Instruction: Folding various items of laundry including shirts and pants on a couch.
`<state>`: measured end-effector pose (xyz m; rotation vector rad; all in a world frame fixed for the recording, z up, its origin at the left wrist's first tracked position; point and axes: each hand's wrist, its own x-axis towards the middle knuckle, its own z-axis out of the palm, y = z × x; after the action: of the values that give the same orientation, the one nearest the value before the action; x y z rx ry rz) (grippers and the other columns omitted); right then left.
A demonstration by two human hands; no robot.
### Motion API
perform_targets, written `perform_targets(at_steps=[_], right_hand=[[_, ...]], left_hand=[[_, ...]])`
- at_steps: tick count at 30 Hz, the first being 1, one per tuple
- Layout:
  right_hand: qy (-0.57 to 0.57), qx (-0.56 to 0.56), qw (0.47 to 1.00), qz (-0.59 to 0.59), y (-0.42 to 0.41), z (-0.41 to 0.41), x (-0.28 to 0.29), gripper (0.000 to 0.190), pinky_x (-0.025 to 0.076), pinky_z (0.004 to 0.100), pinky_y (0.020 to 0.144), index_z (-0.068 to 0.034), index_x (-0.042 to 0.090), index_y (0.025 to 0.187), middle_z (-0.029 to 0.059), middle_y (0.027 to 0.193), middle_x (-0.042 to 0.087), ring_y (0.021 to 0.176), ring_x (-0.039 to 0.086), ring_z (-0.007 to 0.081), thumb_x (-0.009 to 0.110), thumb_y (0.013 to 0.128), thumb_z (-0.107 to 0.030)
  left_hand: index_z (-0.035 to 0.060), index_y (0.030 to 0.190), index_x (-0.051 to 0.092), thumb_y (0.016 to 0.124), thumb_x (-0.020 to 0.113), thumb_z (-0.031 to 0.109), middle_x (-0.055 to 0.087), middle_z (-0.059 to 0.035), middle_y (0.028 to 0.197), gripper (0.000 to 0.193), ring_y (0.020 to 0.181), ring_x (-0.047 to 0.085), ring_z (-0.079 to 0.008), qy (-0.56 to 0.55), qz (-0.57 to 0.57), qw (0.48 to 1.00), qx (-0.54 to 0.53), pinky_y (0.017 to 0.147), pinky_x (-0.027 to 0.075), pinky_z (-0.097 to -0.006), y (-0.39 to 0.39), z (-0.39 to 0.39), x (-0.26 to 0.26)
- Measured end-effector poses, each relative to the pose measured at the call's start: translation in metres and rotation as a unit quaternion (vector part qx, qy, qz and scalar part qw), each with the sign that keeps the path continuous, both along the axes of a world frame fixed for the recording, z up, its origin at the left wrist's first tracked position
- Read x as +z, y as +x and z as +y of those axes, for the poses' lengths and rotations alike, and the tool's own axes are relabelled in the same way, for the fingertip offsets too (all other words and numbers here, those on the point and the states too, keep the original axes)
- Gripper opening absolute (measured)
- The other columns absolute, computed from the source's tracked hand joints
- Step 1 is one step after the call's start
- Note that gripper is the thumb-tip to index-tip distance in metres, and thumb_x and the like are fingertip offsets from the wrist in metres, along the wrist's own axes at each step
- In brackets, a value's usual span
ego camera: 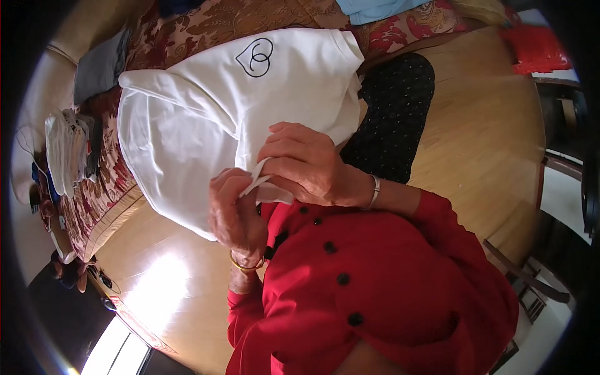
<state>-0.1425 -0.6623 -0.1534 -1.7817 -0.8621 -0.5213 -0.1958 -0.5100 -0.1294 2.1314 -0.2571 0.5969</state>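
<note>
A white knit garment (187, 154) with a black heart outline printed on it is spread in front of me, partly over the bed. My left hand (236, 211) grips a narrow white edge of the cloth between thumb and fingers. Close against it, my right hand (304, 164) pinches the same white edge, its fingers curled. The fingertips hide exactly how the cloth is folded there. Both hands are just above the front of my red buttoned top (375, 262). Beside the garment shows black fabric with pale dots (393, 117), seemingly a trouser leg.
A red-brown patterned bedspread (201, 28) lies under the garment. On it are a folded grey cloth (101, 65), a stack of folded clothes (70, 150) and light blue cloth (379, 9). A red bag (536, 49) is at far right; wooden flooring (483, 112) surrounds the bed.
</note>
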Motion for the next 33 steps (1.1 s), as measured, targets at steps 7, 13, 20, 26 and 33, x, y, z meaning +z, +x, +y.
perform_targets(at_steps=[7, 13, 20, 26, 33], right_hand=[[-0.127, -0.069, 0.988, -0.048, 0.031, -0.049, -0.023, 0.027, 0.048, 0.0421, 0.087, -0.004, 0.061, 0.082, 0.0097, 0.096, 0.060, 0.093, 0.058, 0.0298, 0.068, 0.056, -0.003], [-0.239, -0.121, 0.963, 0.032, 0.069, -0.091, -0.039, 0.031, 0.050, 0.0392, 0.087, -0.005, 0.064, 0.089, 0.0081, 0.103, 0.060, 0.102, 0.056, 0.0299, 0.073, 0.060, -0.005], [-0.256, -0.124, 0.959, 0.004, 0.091, -0.079, -0.039, 0.023, 0.048, 0.0391, 0.089, -0.004, 0.064, 0.086, 0.0086, 0.108, 0.059, 0.109, 0.052, 0.0292, 0.074, 0.065, -0.005], [-0.270, -0.096, 0.958, -0.026, 0.084, -0.064, -0.045, 0.018, 0.048, 0.0397, 0.088, -0.002, 0.062, 0.082, 0.0080, 0.105, 0.059, 0.106, 0.054, 0.0284, 0.072, 0.068, -0.003], [-0.194, -0.092, 0.977, -0.010, 0.060, -0.058, -0.057, 0.024, 0.053, 0.0365, 0.073, -0.003, 0.062, 0.089, 0.0082, 0.090, 0.062, 0.089, 0.061, 0.0270, 0.069, 0.066, 0.002]], left_hand=[[0.0009, 0.097, 0.053, 0.086, 0.055, -0.009, 0.058, -0.0126, 0.091, 0.016, 0.085, 0.055, -0.0216, -0.098, -0.078, 0.991, 0.054, 0.079, 0.046, -0.0347, 0.009, 0.022, 0.028], [0.0003, 0.096, 0.055, 0.089, 0.058, 0.000, 0.060, -0.0114, 0.094, 0.007, 0.085, 0.057, -0.0189, -0.168, -0.094, 0.975, 0.110, 0.080, 0.047, -0.0327, 0.024, 0.041, 0.046], [0.0018, 0.101, 0.059, 0.092, 0.057, 0.012, 0.059, -0.0054, 0.092, 0.014, 0.079, 0.056, -0.0131, -0.229, -0.067, 0.949, 0.206, 0.072, 0.046, -0.0245, 0.077, 0.097, 0.018], [0.0029, 0.100, 0.059, 0.091, 0.057, 0.008, 0.058, -0.0007, 0.086, 0.011, 0.073, 0.051, -0.0084, -0.300, 0.057, 0.935, 0.178, 0.065, 0.042, -0.0229, 0.127, 0.166, -0.055], [0.0036, 0.103, 0.058, 0.091, 0.057, 0.009, 0.056, 0.0013, 0.081, 0.013, 0.068, 0.047, -0.0067, -0.373, 0.101, 0.900, 0.200, 0.060, 0.038, -0.0211, 0.133, 0.175, -0.093]])
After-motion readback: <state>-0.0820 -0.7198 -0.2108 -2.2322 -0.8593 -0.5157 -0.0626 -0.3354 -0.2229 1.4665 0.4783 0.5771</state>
